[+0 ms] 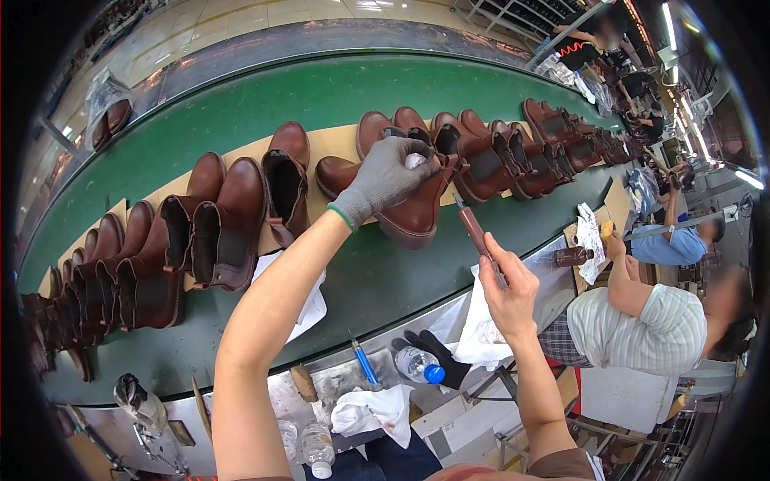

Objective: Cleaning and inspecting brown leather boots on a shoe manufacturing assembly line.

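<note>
- Looking down from the head view, the left hand (391,172), in a grey glove, is closed over the top of a brown boot (405,210) on the green belt (241,120).
- The bare right hand (507,284) grips a thin brown tool (475,232) just beside that boot.
- I think the tool's tip could scratch the leather if the hand slips.
- More boots (224,232) stand close by, so a bump might knock one over.

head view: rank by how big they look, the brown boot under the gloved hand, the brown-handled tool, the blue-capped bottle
1. brown boot
2. brown-handled tool
3. blue-capped bottle, close to the tool in apparent size and nearer the camera, so that order is unsure.
</note>
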